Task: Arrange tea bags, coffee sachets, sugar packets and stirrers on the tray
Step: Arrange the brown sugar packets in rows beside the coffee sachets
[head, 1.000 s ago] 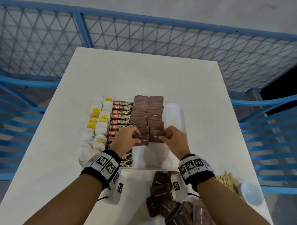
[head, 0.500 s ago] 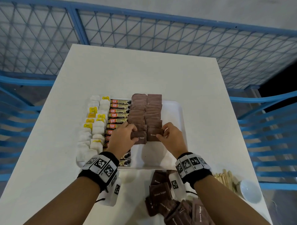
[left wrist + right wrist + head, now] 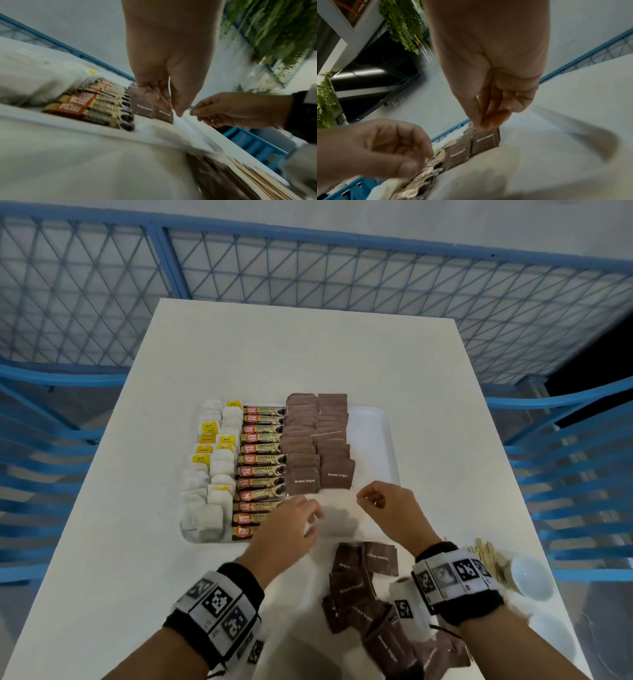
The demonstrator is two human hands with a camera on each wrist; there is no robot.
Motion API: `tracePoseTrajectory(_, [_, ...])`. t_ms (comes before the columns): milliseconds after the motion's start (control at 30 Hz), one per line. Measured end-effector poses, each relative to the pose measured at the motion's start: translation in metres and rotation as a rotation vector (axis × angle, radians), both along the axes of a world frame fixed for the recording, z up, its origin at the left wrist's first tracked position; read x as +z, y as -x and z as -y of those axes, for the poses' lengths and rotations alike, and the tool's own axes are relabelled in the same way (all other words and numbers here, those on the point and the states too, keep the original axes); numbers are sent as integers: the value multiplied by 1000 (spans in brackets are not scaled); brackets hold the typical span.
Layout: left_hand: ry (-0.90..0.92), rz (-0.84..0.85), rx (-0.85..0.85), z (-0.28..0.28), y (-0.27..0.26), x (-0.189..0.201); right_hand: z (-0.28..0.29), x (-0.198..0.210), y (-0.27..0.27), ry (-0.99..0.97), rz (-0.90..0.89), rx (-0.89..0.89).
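Head view, tray [image 3: 373, 436], two sugar packet columns [image 3: 317, 440], both hands' grips empty, fingers loosely curled.

white tabletop [image 3: 308, 354] and white tray [image 3: 371, 440]. white tea bags [image 3: 219, 474] with yellow tags. coffee sachets [image 3: 262, 458] gold and black with orange-red labels. brown sugar packets [image 3: 317, 436] with white lettering. pale wooden stirrers [image 3: 486, 553]. blue lattice railing [image 3: 308, 261]. black wristbands [image 3: 459, 580] with black-and-white square markers.
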State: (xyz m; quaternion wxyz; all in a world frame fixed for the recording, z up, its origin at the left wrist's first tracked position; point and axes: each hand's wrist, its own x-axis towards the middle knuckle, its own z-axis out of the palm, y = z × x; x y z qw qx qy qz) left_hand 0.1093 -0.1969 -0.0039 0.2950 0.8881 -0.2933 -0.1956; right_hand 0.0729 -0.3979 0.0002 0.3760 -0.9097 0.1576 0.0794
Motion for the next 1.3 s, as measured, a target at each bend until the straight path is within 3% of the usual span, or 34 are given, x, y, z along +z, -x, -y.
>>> tracePoseTrajectory(200, [-149, -111, -247, 8, 56, -13, -11, 5, 63, 145, -126, 150])
tracePoseTrajectory(400, [-357, 100, -386, 11, 78, -24, -20, -16, 95, 204, -177, 189])
tracePoseTrajectory(567, [-311, 172, -397, 11, 79, -19, -28, -25, 99, 192, -131, 195])
tracePoseTrajectory(700, [-191, 57, -332, 4, 77, -11, -19, -21, 98, 201, -28, 170])
tracePoseTrajectory(900, [-39, 48, -119, -12, 78, -7, -2, -22, 93, 461, -57, 361])
tracePoseTrajectory(1000, [59, 45, -35, -22, 82, -2, 1, -23, 88, 492, 3, 412])
tracePoseTrajectory(1133, [231, -101, 120, -26, 85, 4, 6, -15, 86, 475, 37, 430])
tracePoseTrajectory(1200, [315, -169, 198, -25, 87, 6, 8, -4, 89, 340, 43, 313])
tracePoseTrajectory(1300, [416, -255, 316, -19, 88, 11, 9, 19, 93, -50, 82, 32])
